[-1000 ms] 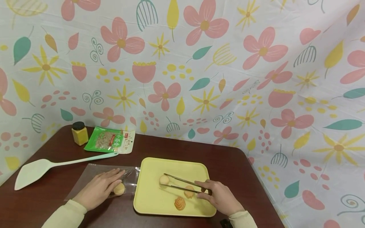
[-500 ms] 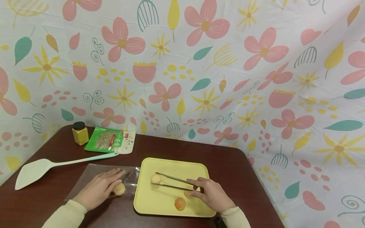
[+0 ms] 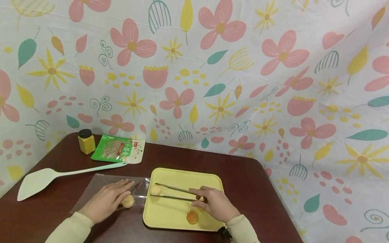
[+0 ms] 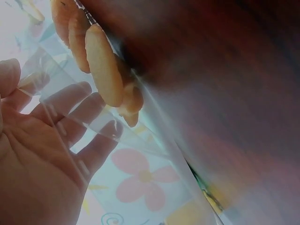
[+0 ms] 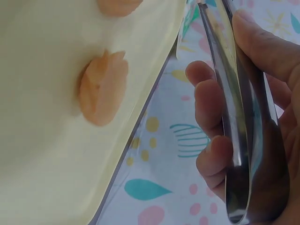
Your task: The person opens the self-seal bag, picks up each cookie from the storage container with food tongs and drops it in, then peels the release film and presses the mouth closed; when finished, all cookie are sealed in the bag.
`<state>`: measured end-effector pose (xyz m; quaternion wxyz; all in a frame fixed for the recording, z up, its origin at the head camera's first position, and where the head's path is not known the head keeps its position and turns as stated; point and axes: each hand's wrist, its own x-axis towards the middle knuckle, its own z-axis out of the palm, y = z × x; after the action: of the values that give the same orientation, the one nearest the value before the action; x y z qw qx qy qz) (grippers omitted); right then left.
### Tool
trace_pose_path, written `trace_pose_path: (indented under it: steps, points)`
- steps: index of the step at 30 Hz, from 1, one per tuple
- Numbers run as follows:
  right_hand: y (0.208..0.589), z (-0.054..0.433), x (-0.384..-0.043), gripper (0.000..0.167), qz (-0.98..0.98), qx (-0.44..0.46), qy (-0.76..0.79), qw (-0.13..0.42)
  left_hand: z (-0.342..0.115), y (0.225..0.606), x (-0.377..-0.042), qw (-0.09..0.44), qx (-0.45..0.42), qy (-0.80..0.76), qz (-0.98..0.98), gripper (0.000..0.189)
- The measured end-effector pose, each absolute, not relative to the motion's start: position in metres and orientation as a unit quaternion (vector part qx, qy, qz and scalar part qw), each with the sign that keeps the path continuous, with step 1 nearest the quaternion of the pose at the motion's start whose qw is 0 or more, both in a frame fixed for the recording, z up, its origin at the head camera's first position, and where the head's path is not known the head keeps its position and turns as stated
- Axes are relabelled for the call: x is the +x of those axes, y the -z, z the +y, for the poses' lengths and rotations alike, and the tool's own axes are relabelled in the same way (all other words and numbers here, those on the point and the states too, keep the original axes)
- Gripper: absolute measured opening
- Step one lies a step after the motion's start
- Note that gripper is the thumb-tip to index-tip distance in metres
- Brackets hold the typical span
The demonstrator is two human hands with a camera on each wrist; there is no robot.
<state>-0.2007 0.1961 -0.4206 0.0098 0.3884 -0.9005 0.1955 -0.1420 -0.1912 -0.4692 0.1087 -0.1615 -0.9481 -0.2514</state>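
My left hand (image 3: 106,199) holds the clear plastic bag (image 3: 91,189) near its mouth. Several biscuits (image 4: 104,65) show inside the bag in the left wrist view; one pale biscuit (image 3: 128,201) is visible beside my left thumb in the head view. With curled fingers, my right hand (image 3: 215,202) grips metal tongs (image 5: 248,126). A round pale biscuit (image 3: 156,190) sits between the tong tips, over the left side of the yellow tray (image 3: 170,219). On the tray lies a swirled biscuit (image 3: 192,217); the right wrist view shows another biscuit (image 5: 119,5).
A pale green spatula (image 3: 36,182) lies at the left of the dark table (image 3: 243,172). Behind it stand a yellow jar with a black lid (image 3: 86,141) and a green-and-white seasoning packet (image 3: 118,149). A flowered cloth (image 3: 194,84) hangs behind the table.
My right hand has moved left, carrying the tongs and the round biscuit from mid-tray to the tray's left edge, near the bag. My left hand has stayed in place.
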Motion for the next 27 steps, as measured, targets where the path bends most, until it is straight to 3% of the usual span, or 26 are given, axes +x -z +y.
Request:
trace_pose_path:
  steps: [18,27]
  points:
    - [0.424,0.156,-0.202,0.043,-0.891,0.423,-0.164,0.018,-0.193,0.468,-0.141,0.098,-0.162,0.26,-0.947,0.042]
    - [0.422,0.136,-0.204,0.043,-0.89,0.429,-0.153,0.005,-0.191,0.469,-0.141,0.117,-0.167,0.251,-0.946,0.041]
